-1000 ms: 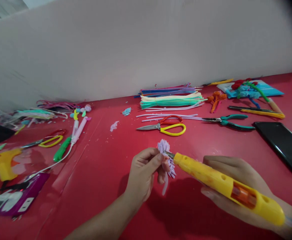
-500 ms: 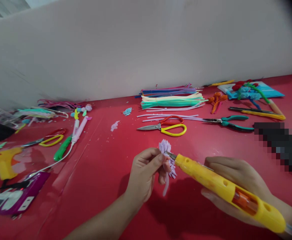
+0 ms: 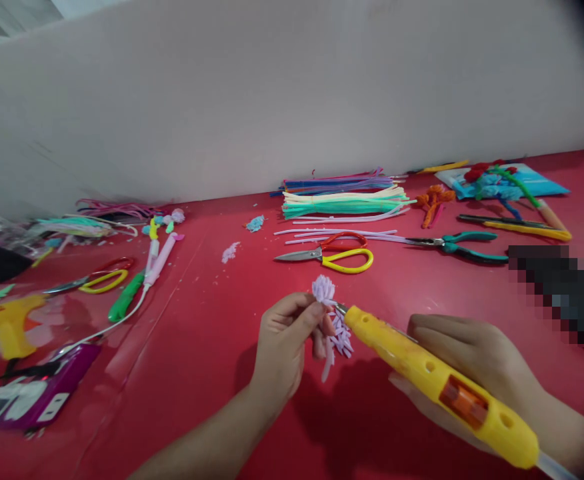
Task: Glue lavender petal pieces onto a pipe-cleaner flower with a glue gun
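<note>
Between thumb and fingers, my left hand (image 3: 285,343) pinches a lilac pipe-cleaner flower (image 3: 323,291) made of small cut tufts. More lilac tufts (image 3: 342,337) and a short stem hang below the fingertips. My right hand (image 3: 477,360) is wrapped round a yellow glue gun (image 3: 422,367), partly hidden behind its body. The gun's metal nozzle points left and meets the flower's lower edge; whether it touches is hard to see. A clear glue stick (image 3: 556,465) sticks out of the gun's back end.
Scissors (image 3: 322,256), green-handled pliers (image 3: 465,245) and pipe-cleaner bundles (image 3: 345,203) lie beyond my hands. On the left are another yellow glue gun (image 3: 9,320), a second pair of scissors (image 3: 95,280), a pink hot tool (image 3: 161,260) and a purple power strip (image 3: 69,383). A white wall stands behind.
The flower has turned slightly and shifted a little left and up with my left hand. The glue gun has moved slightly left and rolled in my right hand.
</note>
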Demonstrator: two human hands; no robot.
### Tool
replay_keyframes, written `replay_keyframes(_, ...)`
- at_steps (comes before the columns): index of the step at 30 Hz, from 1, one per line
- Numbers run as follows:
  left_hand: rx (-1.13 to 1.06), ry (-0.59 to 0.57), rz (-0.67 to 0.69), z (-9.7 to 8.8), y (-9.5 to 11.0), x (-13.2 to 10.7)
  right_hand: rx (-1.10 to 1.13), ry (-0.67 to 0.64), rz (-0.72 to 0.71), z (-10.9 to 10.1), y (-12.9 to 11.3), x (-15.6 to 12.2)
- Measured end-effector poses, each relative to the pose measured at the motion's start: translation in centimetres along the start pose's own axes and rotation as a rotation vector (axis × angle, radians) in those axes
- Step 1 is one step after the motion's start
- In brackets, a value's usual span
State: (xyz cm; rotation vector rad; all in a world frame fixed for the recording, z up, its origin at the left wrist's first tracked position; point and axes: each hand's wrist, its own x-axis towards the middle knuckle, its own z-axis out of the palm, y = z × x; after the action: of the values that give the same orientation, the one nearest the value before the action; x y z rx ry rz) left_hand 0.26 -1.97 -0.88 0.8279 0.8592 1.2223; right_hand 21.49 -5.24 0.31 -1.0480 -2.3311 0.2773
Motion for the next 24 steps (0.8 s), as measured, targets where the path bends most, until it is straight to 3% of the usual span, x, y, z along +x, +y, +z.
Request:
replay_keyframes(3, 0.011, 0.020, -0.018, -0.1, 0.2, 0.2, 0.018, 0.119, -0.003, -0.5, -0.1, 0.4)
replay_keyframes(10, -0.001, -0.024, -0.178, 0.3, 0.2, 0.1, 0.042, 0.349, 0.174, -0.4, -0.6, 2.2)
replay_keyframes(17, 0.025, -0.080, -0.301, 1.1, -0.4, -0.6, 0.231, 0.303, 0.167, 1.4, -0.7, 2.9)
replay_keyframes(24, 0.088, -0.106, -0.317, 1.2, -1.0, -0.8, 0.350, 0.300, 0.167, 2.3, -0.4, 2.8)
